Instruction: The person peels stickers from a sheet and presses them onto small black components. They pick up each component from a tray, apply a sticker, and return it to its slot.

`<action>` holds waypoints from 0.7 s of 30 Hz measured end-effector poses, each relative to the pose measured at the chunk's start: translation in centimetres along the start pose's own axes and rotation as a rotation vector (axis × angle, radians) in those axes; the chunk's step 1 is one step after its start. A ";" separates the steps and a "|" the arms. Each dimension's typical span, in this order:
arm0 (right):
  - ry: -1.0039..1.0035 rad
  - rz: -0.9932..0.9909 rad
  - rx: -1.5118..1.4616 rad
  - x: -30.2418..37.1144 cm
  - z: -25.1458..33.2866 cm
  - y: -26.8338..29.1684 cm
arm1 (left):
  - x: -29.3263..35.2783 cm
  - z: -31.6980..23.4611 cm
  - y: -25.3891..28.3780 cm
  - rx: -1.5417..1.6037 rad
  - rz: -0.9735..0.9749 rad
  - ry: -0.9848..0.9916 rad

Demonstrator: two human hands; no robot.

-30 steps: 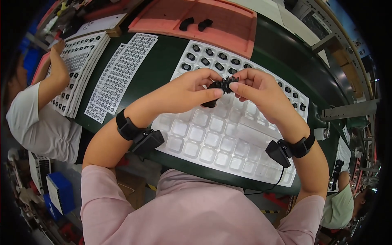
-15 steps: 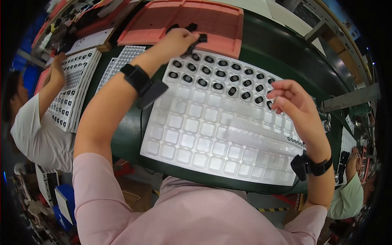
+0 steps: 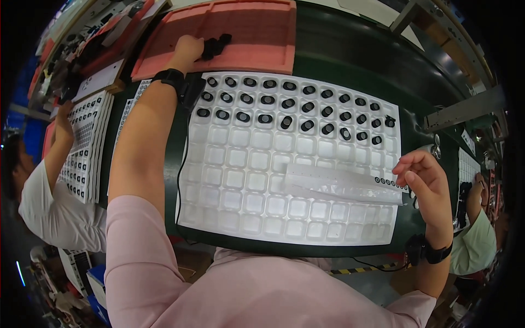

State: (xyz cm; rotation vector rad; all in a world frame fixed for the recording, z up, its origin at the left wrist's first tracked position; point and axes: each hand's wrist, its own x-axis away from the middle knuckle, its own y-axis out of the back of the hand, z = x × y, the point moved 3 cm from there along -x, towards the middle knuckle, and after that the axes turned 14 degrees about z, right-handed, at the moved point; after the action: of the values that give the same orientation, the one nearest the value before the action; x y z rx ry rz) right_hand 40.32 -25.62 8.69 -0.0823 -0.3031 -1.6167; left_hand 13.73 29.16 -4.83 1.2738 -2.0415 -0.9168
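Observation:
My left hand [image 3: 188, 49] is at the near left of the pink foam tray [image 3: 268, 38], with its fingers curled against a small cluster of black parts [image 3: 216, 47]. The fingertips are mostly hidden. Below lies a white plastic tray [image 3: 235, 177] with square pockets. Its far rows hold several small black oval parts [image 3: 267, 100], each with a grey centre; one at the far right [image 3: 389, 121] looks bulkier. Over the right edge of the white tray, my right hand [image 3: 426, 183] hovers with fingers loosely bent and apart, nothing in it.
A clear plastic strip [image 3: 342, 184] lies across the white tray, dark rings at its right end. A black cable [image 3: 182, 167] runs along the left edge. Co-workers' arms appear at left [image 3: 64, 131] and right [image 3: 474, 202]. Stacked filled trays [image 3: 85, 147] stand at left.
My view has shifted, so the trays sit further left. My left hand has moved left over the foam tray. My right hand has moved back toward me, uncovering the right-hand pockets.

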 end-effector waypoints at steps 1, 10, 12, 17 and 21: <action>0.016 0.001 0.003 0.1 0.0 0.1 | -0.1 0.4 0.5 -0.157 -0.031 -0.063; 0.146 -0.084 0.029 3.0 -1.1 0.8 | 11.0 -5.2 1.9 -0.100 0.019 -0.523; 0.162 -0.178 0.041 4.2 -1.5 1.3 | 16.6 -8.3 1.6 -0.039 0.089 -0.597; 0.111 -0.344 0.217 7.2 -4.7 3.2 | 26.8 -11.8 -0.5 -0.015 0.305 -0.672; -0.074 -0.447 0.580 8.7 -6.8 4.6 | 31.2 -17.0 -4.1 -0.085 0.516 -0.784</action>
State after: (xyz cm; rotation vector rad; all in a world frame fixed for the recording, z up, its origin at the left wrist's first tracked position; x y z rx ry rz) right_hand 45.12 -35.87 4.84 0.3948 -0.8841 -1.9028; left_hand 16.44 -4.96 5.52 0.2821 -2.6781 -1.3448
